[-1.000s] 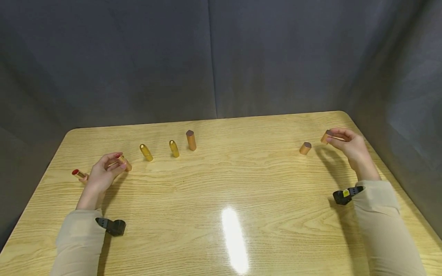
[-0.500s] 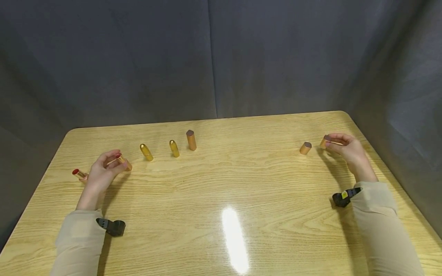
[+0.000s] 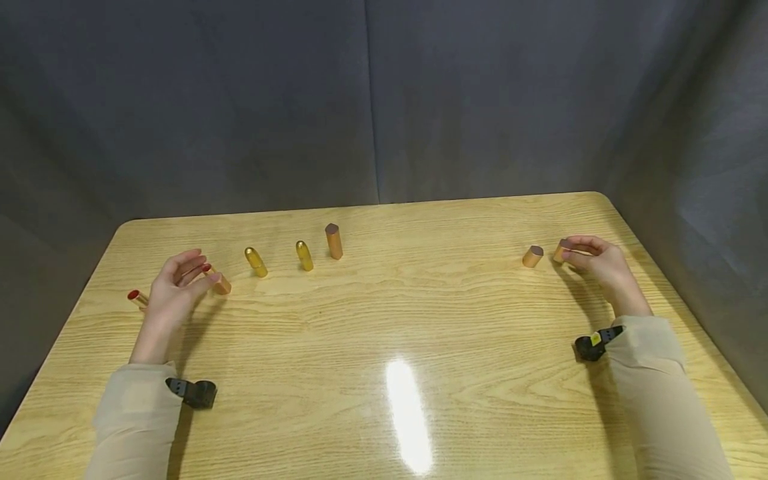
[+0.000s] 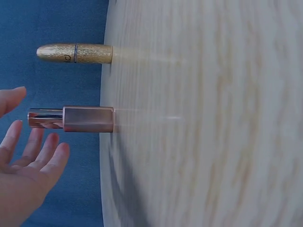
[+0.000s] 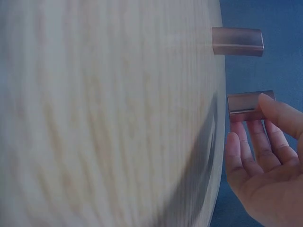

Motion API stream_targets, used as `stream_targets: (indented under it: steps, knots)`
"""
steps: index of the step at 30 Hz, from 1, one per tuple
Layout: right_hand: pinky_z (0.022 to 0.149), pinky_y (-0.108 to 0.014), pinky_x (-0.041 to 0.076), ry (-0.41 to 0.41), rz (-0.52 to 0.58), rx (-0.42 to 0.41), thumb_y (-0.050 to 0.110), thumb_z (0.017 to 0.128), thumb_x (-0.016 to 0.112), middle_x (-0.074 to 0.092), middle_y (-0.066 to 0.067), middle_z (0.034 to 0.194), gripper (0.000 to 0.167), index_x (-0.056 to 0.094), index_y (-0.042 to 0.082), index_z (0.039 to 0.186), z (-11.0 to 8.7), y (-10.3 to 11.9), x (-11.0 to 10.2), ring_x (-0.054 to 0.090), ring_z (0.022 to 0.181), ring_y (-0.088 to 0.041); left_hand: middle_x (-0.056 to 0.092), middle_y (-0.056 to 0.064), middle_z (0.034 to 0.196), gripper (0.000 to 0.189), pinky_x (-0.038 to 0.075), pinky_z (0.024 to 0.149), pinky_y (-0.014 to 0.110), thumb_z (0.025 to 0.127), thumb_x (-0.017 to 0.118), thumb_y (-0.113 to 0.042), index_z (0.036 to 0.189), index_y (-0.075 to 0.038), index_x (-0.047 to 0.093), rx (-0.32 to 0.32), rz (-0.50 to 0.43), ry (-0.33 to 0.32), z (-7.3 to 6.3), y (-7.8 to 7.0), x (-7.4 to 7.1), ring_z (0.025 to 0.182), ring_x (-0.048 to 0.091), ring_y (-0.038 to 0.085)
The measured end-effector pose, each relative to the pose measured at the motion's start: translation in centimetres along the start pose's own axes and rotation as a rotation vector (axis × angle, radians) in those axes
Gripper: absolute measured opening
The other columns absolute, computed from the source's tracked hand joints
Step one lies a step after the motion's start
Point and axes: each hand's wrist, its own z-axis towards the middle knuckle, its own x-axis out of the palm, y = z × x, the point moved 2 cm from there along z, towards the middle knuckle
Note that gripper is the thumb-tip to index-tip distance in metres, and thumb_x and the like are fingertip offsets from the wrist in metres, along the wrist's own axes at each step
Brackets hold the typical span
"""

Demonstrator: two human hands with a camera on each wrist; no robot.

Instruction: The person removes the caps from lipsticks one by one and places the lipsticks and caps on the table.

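Note:
In the head view an uncapped lipstick (image 3: 222, 285) with a red tip and rose-gold base stands upright at the left. My left hand (image 3: 171, 293) is around its top; in the left wrist view the thumb and fingers are spread apart beside the lipstick (image 4: 87, 119). Partly behind that hand stands a second uncapped red lipstick (image 3: 138, 299). At the far right, my right hand (image 3: 606, 267) pinches a copper lipstick cap (image 3: 562, 251) between thumb and fingers. A narrow gap shows between this cap (image 5: 246, 105) and the table edge in the right wrist view. Beside it stands another copper cap (image 3: 533, 257).
Two gold bullet-shaped lipsticks, one left (image 3: 255, 263) and one right (image 3: 304, 256), stand upright right of my left hand. Near them is a taller copper lipstick (image 3: 334, 243). A dark curtain (image 3: 270, 113) hangs behind the wooden table (image 3: 336, 333).
My right hand has lowered the copper cap and brought it slightly left, closer to the other cap. The left fingers have spread and let go of the lipstick, which stays standing.

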Motion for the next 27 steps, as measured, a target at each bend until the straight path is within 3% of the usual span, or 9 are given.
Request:
stream_targets:
  steps: [5, 12, 20, 27]
  knots:
    - [0.069, -0.008, 0.049, -0.002, 0.016, 0.012, 0.016, 0.091, 0.065, 0.060, 0.031, 0.088, 0.021, 0.055, 0.030, 0.102, 0.1, -0.5, -0.3, 0.058, 0.078, 0.012, 0.043, -0.028, 0.115, 0.066, 0.039, 0.083, 0.001, 0.091, 0.065, -0.026, 0.147, -0.016, 0.032, 0.005, -0.043, -0.033, -0.1, -0.4, -0.2, 0.123, 0.045, 0.003]
    - [0.069, -0.007, 0.048, -0.031, 0.006, 0.056, 0.019, 0.090, 0.067, 0.058, 0.031, 0.087, 0.021, 0.054, 0.031, 0.102, 0.1, -0.7, -0.4, 0.058, 0.076, 0.012, 0.050, -0.023, 0.112, 0.058, 0.040, 0.083, 0.001, 0.090, 0.066, -0.015, 0.142, -0.015, 0.039, 0.048, -0.260, -0.083, -0.5, -1.0, -0.2, 0.116, 0.045, -0.001]
    - [0.068, -0.006, 0.047, 0.009, 0.033, 0.047, 0.013, 0.092, 0.063, 0.060, 0.032, 0.085, 0.020, 0.054, 0.027, 0.103, 0.1, -0.7, -0.5, 0.058, 0.076, 0.013, 0.055, -0.021, 0.108, 0.052, 0.042, 0.084, 0.002, 0.089, 0.065, -0.009, 0.138, -0.014, 0.046, 0.010, -0.336, -0.182, -0.7, -2.2, 0.3, 0.114, 0.050, 0.000]
    - [0.070, -0.006, 0.047, 0.031, 0.043, 0.043, 0.018, 0.090, 0.066, 0.061, 0.032, 0.087, 0.020, 0.057, 0.034, 0.098, 0.6, -1.6, -1.0, 0.059, 0.078, 0.013, 0.059, -0.016, 0.107, 0.046, 0.044, 0.083, 0.003, 0.089, 0.063, -0.003, 0.132, -0.013, 0.051, 0.014, -0.408, -0.248, -0.8, -3.1, 0.9, 0.110, 0.053, 0.001]
